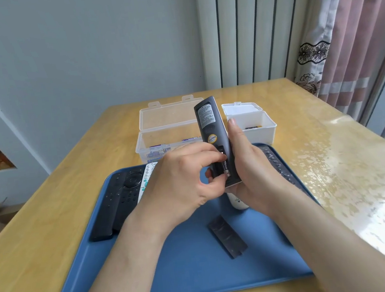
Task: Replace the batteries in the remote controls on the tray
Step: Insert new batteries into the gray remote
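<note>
My right hand (pixel 249 163) grips a dark remote (pixel 211 129) upright above the blue tray (pixel 191 279), its back facing me and the battery compartment uncovered. My left hand (pixel 184 183) has thumb and fingertips curled into that compartment, pinching a battery (pixel 224 168) there. The remote's dark battery cover (pixel 228 236) lies loose on the tray below. On the tray's left lie two black remotes (pixel 113 204) and a white remote (pixel 148 175). Another dark remote (pixel 279 166) lies along the tray's right side. A white object (pixel 236 201) peeks out under my right hand.
Behind the tray stand a clear open box (pixel 162 144) with several batteries inside and a white open box (pixel 257 125) holding a dark item. The wooden table (pixel 336 176) runs to a wall at the back; curtains hang at the right.
</note>
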`<state>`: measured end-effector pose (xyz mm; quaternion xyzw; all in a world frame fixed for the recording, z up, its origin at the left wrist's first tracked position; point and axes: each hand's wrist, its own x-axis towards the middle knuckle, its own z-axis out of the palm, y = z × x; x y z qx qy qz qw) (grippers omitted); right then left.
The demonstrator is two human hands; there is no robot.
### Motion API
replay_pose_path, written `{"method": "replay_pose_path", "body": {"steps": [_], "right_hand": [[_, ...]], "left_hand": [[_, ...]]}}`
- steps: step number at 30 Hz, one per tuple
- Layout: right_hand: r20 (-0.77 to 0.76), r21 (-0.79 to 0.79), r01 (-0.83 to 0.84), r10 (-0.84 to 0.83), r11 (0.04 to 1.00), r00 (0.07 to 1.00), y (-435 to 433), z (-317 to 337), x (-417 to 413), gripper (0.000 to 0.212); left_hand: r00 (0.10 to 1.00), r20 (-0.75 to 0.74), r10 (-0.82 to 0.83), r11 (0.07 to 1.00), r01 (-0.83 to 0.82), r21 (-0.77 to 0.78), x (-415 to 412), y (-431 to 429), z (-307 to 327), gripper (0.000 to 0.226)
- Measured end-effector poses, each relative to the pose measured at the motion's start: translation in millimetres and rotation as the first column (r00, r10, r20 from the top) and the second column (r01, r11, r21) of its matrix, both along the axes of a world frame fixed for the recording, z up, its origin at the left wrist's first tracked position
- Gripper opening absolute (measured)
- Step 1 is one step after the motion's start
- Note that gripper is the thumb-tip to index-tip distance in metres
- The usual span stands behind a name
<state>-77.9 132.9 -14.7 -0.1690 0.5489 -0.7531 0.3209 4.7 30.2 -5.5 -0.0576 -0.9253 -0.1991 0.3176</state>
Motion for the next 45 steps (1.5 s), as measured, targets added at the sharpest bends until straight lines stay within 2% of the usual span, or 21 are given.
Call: {"method": "replay_pose_path", "body": {"steps": [8, 12, 15, 18, 23, 27, 30, 33, 34, 35, 36, 38, 39, 40, 41, 42, 43, 45], "right_hand": [[-0.070, 0.056, 0.008, -0.004, 0.998, 0.998, -3, -3, 4, 0.061], [0.008, -0.013, 0.041, -0.041, 0.999, 0.999, -3, 0, 7, 0.058], [0.081, -0.071, 0.032, -0.026, 0.997, 0.996, 2, 3, 4, 0.053], [0.116, -0.116, 0.003, 0.011, 0.993, 0.993, 3, 5, 5, 0.055], [0.126, -0.105, 0.060, -0.046, 0.993, 0.991, -2, 3, 8, 0.045], [0.098, -0.098, 0.077, -0.067, 0.992, 0.993, -2, 2, 5, 0.044], [0.028, -0.067, 0.068, -0.066, 0.995, 0.997, -3, -2, 3, 0.038], [-0.028, -0.057, 0.058, -0.059, 0.997, 0.998, -5, -4, 4, 0.023], [-0.041, -0.059, 0.042, -0.044, 0.997, 0.998, -5, -4, 5, 0.021], [-0.048, -0.071, 0.028, -0.032, 0.997, 0.998, -5, -4, 5, 0.020], [-0.052, -0.084, 0.019, -0.023, 0.996, 0.998, -4, -4, 6, 0.021], [-0.059, -0.098, 0.007, -0.013, 0.995, 0.998, -2, -3, 5, 0.024], [-0.061, -0.093, 0.013, -0.018, 0.996, 0.998, -1, -3, 3, 0.023], [-0.068, -0.080, 0.027, -0.033, 0.996, 0.997, 1, -3, 2, 0.021], [-0.080, -0.061, 0.057, -0.062, 0.997, 0.995, 3, -1, -3, 0.020], [-0.089, -0.038, 0.097, -0.100, 0.995, 0.991, 6, 1, -7, 0.018], [-0.099, -0.019, 0.146, -0.147, 0.989, 0.984, 8, 5, -16, 0.016], [-0.144, 0.027, 0.237, -0.231, 0.971, 0.962, 15, 13, -36, 0.015]], "left_hand": [[0.997, 0.030, 0.065, 0.998, -0.064, -0.026, 0, 1, -1, 0.023], [0.994, -0.007, 0.108, 0.992, -0.108, -0.059, -1, 7, -2, 0.025], [0.991, -0.094, 0.100, 0.992, -0.107, -0.068, -2, 9, -3, 0.024], [0.983, -0.140, 0.122, 0.992, -0.124, -0.006, -3, 2, -7, 0.026], [0.987, -0.089, 0.137, 0.990, -0.134, 0.038, -2, 9, -10, 0.020], [0.988, -0.059, 0.144, 0.966, -0.127, 0.226, -5, 10, -8, 0.007], [0.985, 0.040, 0.170, 0.928, -0.173, 0.330, -6, 4, -9, 0.018], [0.968, 0.085, 0.237, 0.926, -0.252, 0.280, -5, 4, -10, 0.028], [0.962, 0.091, 0.256, 0.912, -0.272, 0.308, -5, 5, -9, 0.026], [0.964, 0.103, 0.244, 0.868, -0.265, 0.419, -7, 6, -8, 0.022], [0.974, 0.118, 0.192, 0.768, -0.224, 0.599, -8, 7, -6, 0.018], [0.994, 0.098, 0.037, 0.424, -0.105, 0.900, -9, 6, -1, 0.022], [0.997, 0.069, -0.029, 0.261, -0.059, 0.964, -11, 4, 3, 0.023], [0.997, 0.041, -0.072, 0.136, -0.031, 0.990, -12, 1, 4, 0.021], [0.995, 0.022, -0.102, 0.050, -0.017, 0.999, -15, 0, 8, 0.020], [0.993, 0.020, -0.118, 0.009, -0.019, 1.000, -19, -2, 11, 0.019], [0.991, 0.029, -0.129, 0.014, -0.027, 1.000, -27, -1, 16, 0.020], [0.989, 0.085, -0.120, 0.128, -0.069, 0.989, -50, -1, 22, 0.025]]}}
